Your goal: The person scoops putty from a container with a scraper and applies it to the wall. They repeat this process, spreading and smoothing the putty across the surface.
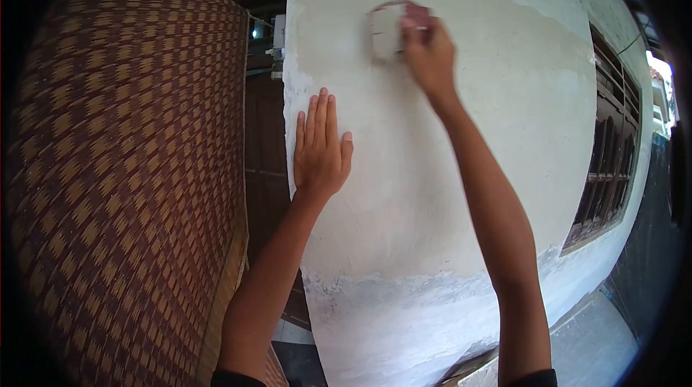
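Note:
My left hand [321, 152] lies flat on the pale plastered wall [389, 170] near its left edge, fingers pointing up and holding nothing. Higher up and to the right, my right hand [431, 55] grips a sanding pad [389, 30], whose visible face is whitish with a dark red part beside my fingers. The pad is at the upper wall surface and slightly blurred. My fingertips partly cover its right side.
A brown and tan woven mat [130, 163] stands along the left, with a dark wooden door [265, 134] behind it. On the right is a barred wooden window [613, 142]. A pale ledge [595, 336] lies at the lower right.

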The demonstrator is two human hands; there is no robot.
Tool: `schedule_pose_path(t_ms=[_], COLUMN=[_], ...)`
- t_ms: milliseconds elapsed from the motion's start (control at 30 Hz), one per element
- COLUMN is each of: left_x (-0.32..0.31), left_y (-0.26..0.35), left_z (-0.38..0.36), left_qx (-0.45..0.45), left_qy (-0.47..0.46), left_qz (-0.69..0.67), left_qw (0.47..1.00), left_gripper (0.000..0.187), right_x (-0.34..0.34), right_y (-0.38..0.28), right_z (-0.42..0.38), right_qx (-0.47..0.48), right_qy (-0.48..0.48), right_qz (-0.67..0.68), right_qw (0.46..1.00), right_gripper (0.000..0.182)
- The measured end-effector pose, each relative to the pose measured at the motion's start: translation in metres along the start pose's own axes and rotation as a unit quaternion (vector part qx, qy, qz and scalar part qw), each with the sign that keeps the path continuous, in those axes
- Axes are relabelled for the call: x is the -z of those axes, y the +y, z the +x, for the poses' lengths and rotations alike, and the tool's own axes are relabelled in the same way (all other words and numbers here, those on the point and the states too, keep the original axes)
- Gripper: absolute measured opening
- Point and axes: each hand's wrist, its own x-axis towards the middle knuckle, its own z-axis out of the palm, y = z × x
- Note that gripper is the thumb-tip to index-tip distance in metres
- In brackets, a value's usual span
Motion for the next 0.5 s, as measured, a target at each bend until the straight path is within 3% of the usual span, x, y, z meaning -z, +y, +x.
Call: schedule_pose_path(t_ms=[100,167,300,367,400,500], left_x=[0.005,0.005,0.004,0.003,0.002,0.003], left_y=[-0.003,-0.004,-0.004,-0.004,-0.002,-0.002], left_z=[0.001,0.001,0.001,0.000,0.000,0.000], left_qx=[-0.007,-0.010,-0.004,0.000,0.000,-0.005], left_qy=[-0.003,0.000,0.004,0.008,0.011,0.011], left_qz=[-0.009,-0.011,-0.004,0.000,0.001,0.000], left_qw=[1.000,1.000,1.000,1.000,1.000,1.000], left_gripper=[0.061,0.061,0.061,0.061,0.061,0.061], right_x=[-0.022,-0.023,0.027,0.046,0.042,0.004], right_y=[-0.033,-0.011,0.024,0.008,0.011,0.000], right_z=[-0.019,-0.016,0.007,0.007,0.004,-0.014], right_qx=[0.021,0.056,-0.075,-0.136,-0.093,-0.021], right_qy=[-0.114,-0.098,0.009,0.068,0.100,0.022], right_qz=[-0.087,-0.120,-0.176,-0.090,-0.079,-0.038], right_qw=[0.989,0.986,0.981,0.984,0.988,0.999], right_gripper=[0.034,0.035,0.033,0.032,0.030,0.030])
